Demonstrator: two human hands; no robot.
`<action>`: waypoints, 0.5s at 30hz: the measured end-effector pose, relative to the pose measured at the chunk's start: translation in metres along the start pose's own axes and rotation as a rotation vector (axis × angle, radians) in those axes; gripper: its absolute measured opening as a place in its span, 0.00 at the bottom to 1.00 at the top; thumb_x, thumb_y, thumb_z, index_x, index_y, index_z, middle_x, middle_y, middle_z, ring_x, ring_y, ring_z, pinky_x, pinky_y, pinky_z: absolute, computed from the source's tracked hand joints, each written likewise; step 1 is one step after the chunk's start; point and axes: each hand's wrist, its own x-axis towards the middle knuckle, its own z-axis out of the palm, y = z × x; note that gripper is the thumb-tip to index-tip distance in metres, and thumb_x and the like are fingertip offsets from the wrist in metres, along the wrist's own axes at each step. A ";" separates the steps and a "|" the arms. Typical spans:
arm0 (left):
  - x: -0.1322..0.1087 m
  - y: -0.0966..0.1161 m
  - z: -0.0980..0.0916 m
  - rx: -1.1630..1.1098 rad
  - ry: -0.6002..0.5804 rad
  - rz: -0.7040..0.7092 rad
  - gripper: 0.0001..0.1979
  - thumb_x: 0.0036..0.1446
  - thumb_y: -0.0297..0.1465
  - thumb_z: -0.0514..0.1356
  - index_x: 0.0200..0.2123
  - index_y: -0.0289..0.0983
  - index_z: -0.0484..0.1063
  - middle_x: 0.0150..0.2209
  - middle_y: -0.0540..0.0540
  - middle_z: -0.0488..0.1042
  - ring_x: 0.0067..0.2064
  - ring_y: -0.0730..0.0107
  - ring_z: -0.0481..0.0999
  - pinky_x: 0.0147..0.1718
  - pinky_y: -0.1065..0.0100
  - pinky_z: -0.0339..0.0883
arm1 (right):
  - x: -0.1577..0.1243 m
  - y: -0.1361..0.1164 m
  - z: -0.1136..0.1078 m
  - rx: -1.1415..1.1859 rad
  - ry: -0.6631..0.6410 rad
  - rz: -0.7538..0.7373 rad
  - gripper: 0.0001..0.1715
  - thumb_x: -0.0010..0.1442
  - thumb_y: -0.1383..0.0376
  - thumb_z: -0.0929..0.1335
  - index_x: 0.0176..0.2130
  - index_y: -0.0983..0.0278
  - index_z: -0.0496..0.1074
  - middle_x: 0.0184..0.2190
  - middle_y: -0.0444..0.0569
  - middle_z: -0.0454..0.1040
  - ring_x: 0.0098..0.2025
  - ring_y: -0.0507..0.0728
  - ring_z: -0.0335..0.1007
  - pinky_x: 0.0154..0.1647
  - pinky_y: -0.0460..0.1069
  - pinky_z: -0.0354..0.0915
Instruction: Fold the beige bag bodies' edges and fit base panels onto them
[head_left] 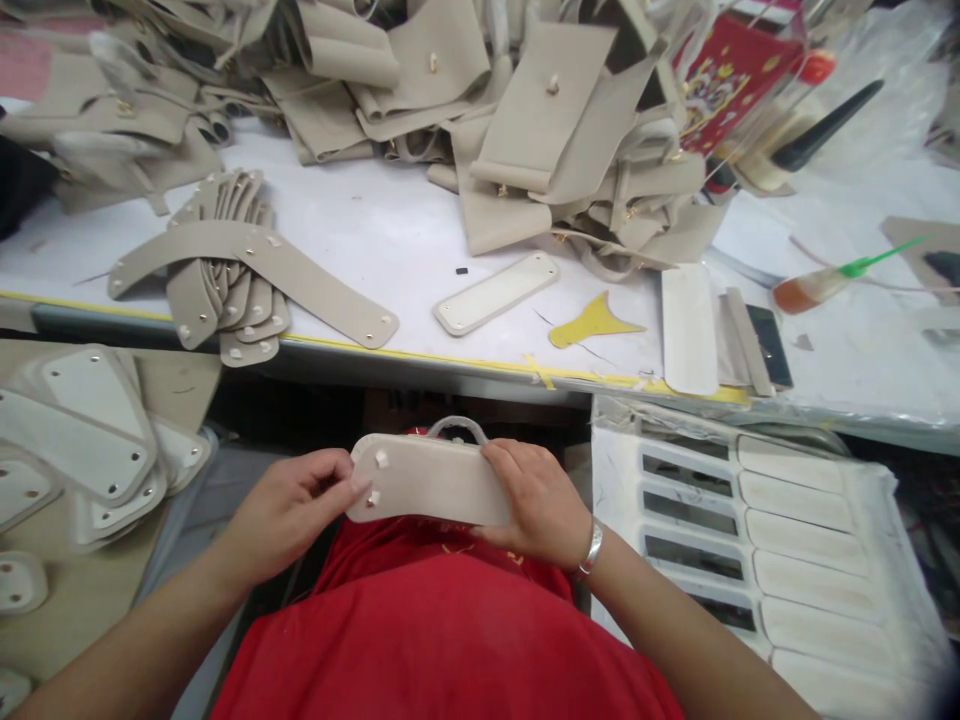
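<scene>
- Holding a beige panel (431,480) w/ both hands, in front of the red shirt (450,640), below and clear of the desk's (390,230) near edge.
- Panel's long axis runs left-right, roughly parallel to that near edge, and its flat face is toward the camera.
- Left hand (296,505) is pinched on the left end, fingertips by 2 small studs.
- Right hand (536,500) is clamped over the right end, w/ a bracelet (592,550) at the wrist.
- Hands sit apart, 1 at each end and about equally near; the panel's middle is bare.
- A grey loop (457,428) shows just behind the panel's top edge. Can't tell if it's attached.
- Desk, near edge, left: a fan of curved straps (225,270). Centre: 1 flat oblong piece (496,292), w/ a yellow scrap (592,322) just beside it.
- Desk, far edge: a big heap of beige pieces (525,120).
- Right of the hands, below the desk: a white tray (622,470) w/ rows of oblong pads (802,510); some slots are open.
- Left of the hands: a stack of white panels (82,430), well apart.
- Nothing lies between the hands and the panel. The desk's near edge is the closest thing above it.
</scene>
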 end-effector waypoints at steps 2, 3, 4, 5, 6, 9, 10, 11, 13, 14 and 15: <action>-0.002 0.025 0.006 0.000 -0.095 0.102 0.17 0.52 0.43 0.54 0.19 0.39 0.65 0.22 0.49 0.68 0.26 0.69 0.65 0.27 0.69 0.60 | -0.001 0.002 0.002 0.000 0.018 -0.009 0.44 0.42 0.48 0.70 0.52 0.68 0.59 0.51 0.58 0.64 0.51 0.64 0.58 0.52 0.57 0.54; -0.001 0.038 0.012 0.005 -0.141 0.146 0.16 0.53 0.42 0.53 0.18 0.40 0.64 0.21 0.48 0.68 0.26 0.68 0.65 0.27 0.68 0.60 | -0.001 0.002 0.003 -0.001 0.028 -0.014 0.44 0.43 0.48 0.70 0.52 0.68 0.59 0.51 0.58 0.64 0.51 0.64 0.58 0.52 0.57 0.54; 0.001 0.049 0.018 0.005 -0.174 0.189 0.16 0.53 0.41 0.53 0.18 0.40 0.64 0.21 0.49 0.67 0.25 0.69 0.65 0.26 0.68 0.59 | -0.002 0.003 0.004 -0.002 0.037 -0.019 0.43 0.43 0.49 0.69 0.52 0.68 0.59 0.51 0.59 0.64 0.52 0.64 0.58 0.52 0.58 0.53; 0.004 0.059 0.025 0.000 -0.197 0.232 0.16 0.54 0.40 0.53 0.18 0.40 0.64 0.21 0.49 0.67 0.25 0.69 0.64 0.26 0.68 0.59 | -0.003 0.004 0.005 -0.002 0.048 -0.024 0.43 0.43 0.49 0.69 0.52 0.69 0.59 0.51 0.59 0.64 0.52 0.64 0.58 0.52 0.58 0.53; 0.008 0.067 0.033 -0.012 -0.210 0.279 0.15 0.54 0.38 0.53 0.18 0.40 0.63 0.21 0.49 0.66 0.25 0.70 0.64 0.26 0.68 0.58 | -0.003 0.005 0.006 -0.002 0.059 -0.027 0.42 0.44 0.49 0.69 0.52 0.69 0.59 0.51 0.59 0.64 0.52 0.64 0.58 0.53 0.58 0.53; 0.018 0.079 0.056 -0.048 -0.244 0.424 0.13 0.54 0.34 0.54 0.19 0.39 0.61 0.21 0.50 0.65 0.25 0.72 0.63 0.26 0.68 0.57 | -0.005 0.007 0.007 0.002 0.088 -0.033 0.40 0.45 0.51 0.68 0.52 0.70 0.60 0.51 0.59 0.65 0.52 0.64 0.58 0.53 0.57 0.53; 0.020 0.080 0.062 -0.052 -0.258 0.461 0.13 0.54 0.33 0.54 0.19 0.39 0.61 0.21 0.50 0.65 0.25 0.72 0.63 0.26 0.68 0.57 | -0.006 0.007 0.008 0.004 0.091 -0.034 0.39 0.45 0.52 0.67 0.52 0.70 0.60 0.51 0.59 0.65 0.52 0.64 0.59 0.53 0.57 0.53; 0.021 0.080 0.067 -0.049 -0.273 0.492 0.13 0.54 0.32 0.54 0.19 0.39 0.60 0.21 0.50 0.65 0.25 0.72 0.63 0.26 0.68 0.57 | -0.006 0.007 0.008 0.004 0.088 -0.034 0.37 0.46 0.54 0.67 0.52 0.70 0.60 0.51 0.59 0.65 0.52 0.63 0.59 0.53 0.57 0.53; 0.019 0.079 0.069 -0.025 -0.290 0.533 0.12 0.55 0.32 0.54 0.20 0.39 0.61 0.22 0.49 0.66 0.25 0.72 0.63 0.26 0.68 0.56 | -0.005 0.006 0.007 0.002 0.079 -0.032 0.35 0.47 0.55 0.66 0.51 0.70 0.60 0.51 0.59 0.65 0.51 0.63 0.59 0.53 0.56 0.53; 0.016 0.078 0.067 -0.008 -0.292 0.533 0.12 0.55 0.33 0.53 0.20 0.39 0.62 0.22 0.49 0.66 0.26 0.72 0.63 0.26 0.68 0.57 | -0.005 0.006 0.007 -0.001 0.073 -0.033 0.35 0.47 0.55 0.66 0.52 0.70 0.60 0.51 0.59 0.65 0.52 0.63 0.59 0.53 0.57 0.53; 0.013 0.076 0.061 0.008 -0.287 0.514 0.12 0.55 0.34 0.53 0.20 0.39 0.63 0.22 0.49 0.66 0.26 0.71 0.64 0.26 0.68 0.57 | -0.004 0.005 0.007 -0.004 0.068 -0.033 0.36 0.47 0.54 0.66 0.52 0.70 0.60 0.51 0.59 0.65 0.52 0.63 0.59 0.53 0.57 0.53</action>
